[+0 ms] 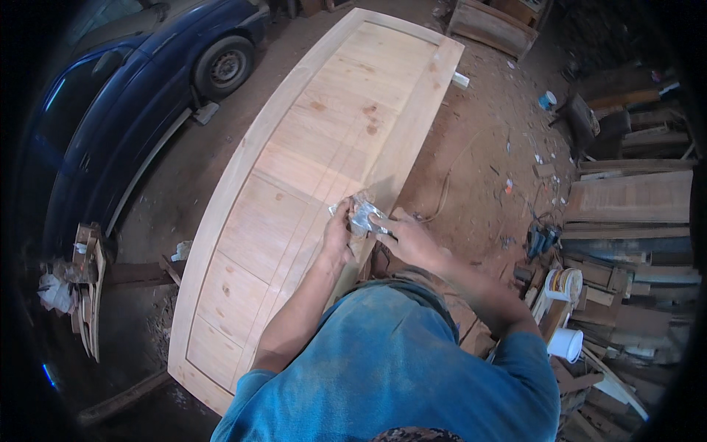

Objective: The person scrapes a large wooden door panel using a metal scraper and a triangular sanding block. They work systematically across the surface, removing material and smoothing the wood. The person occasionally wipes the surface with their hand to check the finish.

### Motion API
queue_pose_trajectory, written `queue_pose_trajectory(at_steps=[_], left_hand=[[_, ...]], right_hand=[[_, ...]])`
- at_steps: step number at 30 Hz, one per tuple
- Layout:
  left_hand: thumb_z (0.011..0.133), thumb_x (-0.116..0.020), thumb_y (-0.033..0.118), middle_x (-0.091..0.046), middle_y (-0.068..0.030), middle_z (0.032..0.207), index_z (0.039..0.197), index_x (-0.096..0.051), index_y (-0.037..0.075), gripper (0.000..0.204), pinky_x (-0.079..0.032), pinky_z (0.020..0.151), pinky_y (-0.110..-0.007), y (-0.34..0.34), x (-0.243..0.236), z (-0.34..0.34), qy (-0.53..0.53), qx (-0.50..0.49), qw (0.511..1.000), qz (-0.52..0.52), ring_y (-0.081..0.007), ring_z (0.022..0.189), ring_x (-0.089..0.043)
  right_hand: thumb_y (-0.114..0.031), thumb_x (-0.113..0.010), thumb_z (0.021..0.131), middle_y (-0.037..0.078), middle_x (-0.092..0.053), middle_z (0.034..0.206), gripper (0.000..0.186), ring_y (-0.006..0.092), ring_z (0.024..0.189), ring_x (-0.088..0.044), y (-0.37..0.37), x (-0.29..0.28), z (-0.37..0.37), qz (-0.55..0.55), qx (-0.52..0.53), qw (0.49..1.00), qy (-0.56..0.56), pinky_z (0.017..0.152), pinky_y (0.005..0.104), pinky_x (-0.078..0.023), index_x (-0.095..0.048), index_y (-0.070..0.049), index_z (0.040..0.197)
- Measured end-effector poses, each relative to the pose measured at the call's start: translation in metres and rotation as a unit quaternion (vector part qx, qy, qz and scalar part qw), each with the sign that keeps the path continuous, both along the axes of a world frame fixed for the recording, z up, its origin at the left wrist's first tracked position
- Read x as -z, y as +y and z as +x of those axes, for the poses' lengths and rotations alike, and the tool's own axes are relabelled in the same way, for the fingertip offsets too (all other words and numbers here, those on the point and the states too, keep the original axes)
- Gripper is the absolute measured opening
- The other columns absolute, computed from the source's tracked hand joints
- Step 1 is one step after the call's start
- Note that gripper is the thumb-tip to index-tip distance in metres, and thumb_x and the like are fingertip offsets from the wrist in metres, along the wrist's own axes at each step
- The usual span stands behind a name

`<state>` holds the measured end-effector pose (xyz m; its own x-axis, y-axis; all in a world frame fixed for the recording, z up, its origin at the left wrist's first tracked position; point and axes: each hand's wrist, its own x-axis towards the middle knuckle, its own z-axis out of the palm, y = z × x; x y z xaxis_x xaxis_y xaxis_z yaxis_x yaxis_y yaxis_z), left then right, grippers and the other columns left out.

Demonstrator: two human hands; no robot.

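Observation:
A long pale wooden door panel (309,140) with a raised frame lies in front of me, slanting from lower left to upper right. Above its right side, close to my body, is a crinkled, shiny plastic bag (366,216). A small tan lump shows at its far end; what it is I cannot tell. My left hand (339,234) is closed at the bag's left side, fingers curled and partly hidden. From the right, my right hand (412,239) grips the bag with its fingers and thumb closed.
A dark blue car (118,110) stands at left. Stacked boards (630,195) and scrap wood fill the right side, with a white bucket (565,344) and a white tub (563,285). Litter is scattered over the dirt floor (486,169). A wooden drawer-like box (492,29) sits far right.

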<state>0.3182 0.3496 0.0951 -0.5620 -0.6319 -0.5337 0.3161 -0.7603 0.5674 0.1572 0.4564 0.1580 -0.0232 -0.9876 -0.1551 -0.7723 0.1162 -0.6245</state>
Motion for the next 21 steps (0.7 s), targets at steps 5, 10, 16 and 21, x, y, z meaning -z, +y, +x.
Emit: queue_pose_trajectory(at_steps=[5,10,16,21], left_hand=[[0.105,-0.061,0.033,-0.073,-0.0092,0.112,0.126,-0.066,0.007,0.034,-0.061,0.082,-0.040,0.001,0.021,0.002,-0.020,-0.070,0.997,0.025,-0.0218,0.098,-0.072],[0.099,-0.072,0.021,-0.073,-0.0118,0.105,0.119,-0.068,0.001,0.028,-0.064,0.073,-0.038,0.008,0.016,0.001,-0.048,-0.159,0.986,0.005,-0.0231,0.089,-0.074],[0.100,-0.068,0.018,-0.071,-0.0078,0.089,0.106,-0.070,0.002,0.017,-0.061,0.061,-0.037,0.003,0.005,-0.001,-0.094,-0.193,0.977,-0.010,-0.0203,0.076,-0.071],[0.098,-0.069,0.014,-0.068,-0.0058,0.087,0.101,-0.069,0.004,0.011,-0.060,0.061,-0.037,0.001,0.013,-0.003,-0.080,-0.216,0.972,-0.049,-0.0185,0.074,-0.069]], right_hand=[[-0.021,-0.072,0.095,0.025,-0.064,0.109,0.051,0.0440,0.104,-0.065,0.004,-0.008,0.017,0.035,0.000,0.997,0.067,0.092,0.0516,-0.053,-0.064,-0.014,0.145],[-0.021,-0.073,0.093,0.031,-0.069,0.118,0.053,0.0465,0.115,-0.065,0.001,-0.007,0.026,0.099,0.005,0.995,0.015,0.099,0.0504,-0.053,-0.064,-0.005,0.143],[-0.020,-0.073,0.092,0.032,-0.070,0.123,0.050,0.0470,0.119,-0.066,-0.004,-0.003,0.040,0.075,0.004,0.996,-0.037,0.105,0.0495,-0.052,-0.066,-0.002,0.138],[-0.023,-0.072,0.093,0.031,-0.071,0.119,0.049,0.0474,0.114,-0.068,-0.002,-0.017,0.043,0.088,0.008,0.996,-0.018,0.104,0.0502,-0.052,-0.067,0.000,0.136]])
